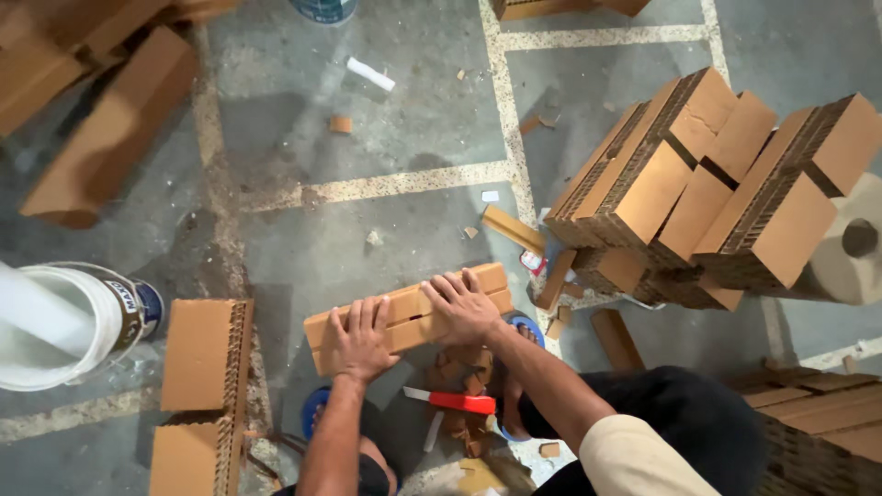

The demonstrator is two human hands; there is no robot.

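Both hands lie flat, fingers spread, on a long brown honeycomb cardboard block (pixel 409 314) on the grey concrete floor (pixel 367 230). The left hand (pixel 363 338) presses its left end. The right hand (pixel 464 308) presses near its right end. A red-handled knife (pixel 455 400) lies just below the block. A white bucket (pixel 69 326) stands by the floor's left edge.

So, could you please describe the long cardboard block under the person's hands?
The long cardboard block is tan and rectangular, with a groove running along its top. It lies flat on the concrete floor, slanting up to the right. The left hand and right hand press palm-down on it, fingers spread.
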